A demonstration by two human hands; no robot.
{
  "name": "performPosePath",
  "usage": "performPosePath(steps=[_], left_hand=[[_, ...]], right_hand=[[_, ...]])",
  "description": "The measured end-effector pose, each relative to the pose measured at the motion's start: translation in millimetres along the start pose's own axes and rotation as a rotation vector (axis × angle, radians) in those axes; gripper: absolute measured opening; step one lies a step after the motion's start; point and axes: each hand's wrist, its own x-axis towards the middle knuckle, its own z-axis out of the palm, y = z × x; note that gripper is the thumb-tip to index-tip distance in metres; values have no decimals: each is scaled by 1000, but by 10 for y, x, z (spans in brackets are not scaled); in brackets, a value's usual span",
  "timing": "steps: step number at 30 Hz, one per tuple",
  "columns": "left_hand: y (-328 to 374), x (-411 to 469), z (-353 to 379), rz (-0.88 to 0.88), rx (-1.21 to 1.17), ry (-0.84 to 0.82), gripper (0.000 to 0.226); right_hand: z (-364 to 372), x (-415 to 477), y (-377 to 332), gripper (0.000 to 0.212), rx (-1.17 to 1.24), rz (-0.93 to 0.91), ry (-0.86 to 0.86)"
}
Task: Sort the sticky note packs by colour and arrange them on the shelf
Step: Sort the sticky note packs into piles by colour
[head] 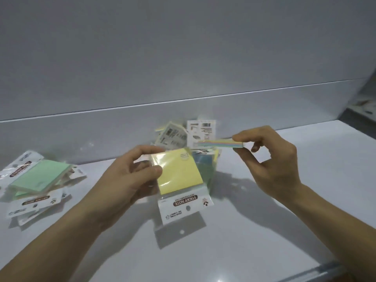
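"STICKY NOTE" stands upside down in a dark oval on the white header card [184,202] of the yellow pack [179,174], which the left hand [130,176] holds over the middle of the shelf [305,159]. The smaller print around that oval is too fine to read. Near the back edge a white backing card [201,132] bears a barcode with illegible print, and the oval labels [20,169] on packs at the left edge are blurred.

Centre of frame: yellow pack [179,171], pale, with a white header card printed in dark brown and black. Just upper right: striped pack [220,143], pastel pink, yellow, green and blue bands. Behind: blue-green packs [205,165]. Far left: green pack [39,177], mint. Upper centre: backing cards [201,132], white with black print. Underneath: shelf [305,180], plain greyish white.
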Motion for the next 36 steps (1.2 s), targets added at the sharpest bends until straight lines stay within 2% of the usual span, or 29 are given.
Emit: performPosePath(steps=[6,11,14,17,19,22,24,26,29,32,36], left_hand=[[61,719,1132,-10,17,-67,25],[-102,1314,2151,-52,28,-38,20],[-276,1620,2710,-51,129,-30,19],[-412,1910,3173,-84,128,-5,23],[-491,2079,3411,-110,99,1,28],[-610,2283,3615,-84,140,0,39],[-643,2350,3664,-8,300,3,43],[-620,2368,3669,100,572,39,47],[-567,2348,3577,166,859,92,59],[-513,2205,3356,234,1061,53,49],[-379,1804,2825,393,1409,34,42]], right_hand=[[-711,-83,722,12,-244,-65,39],[-1295,-201,1550,17,-432,-18,-14],[-1552,-201,2018,15,-511,0,-33],[-1709,-150,2414,12,-555,7,-92],[-1762,-139,2605,14,-543,48,-151],[-1783,-162,2715,19,-491,221,-201],[-1767,-179,2713,23,-433,329,-244],[-1759,-191,2723,30,-359,400,-323],[-1792,-249,2719,43,-292,420,-398],[-1807,-267,2617,46,-275,443,-386],[-1694,-76,2378,36,-231,245,-515]])
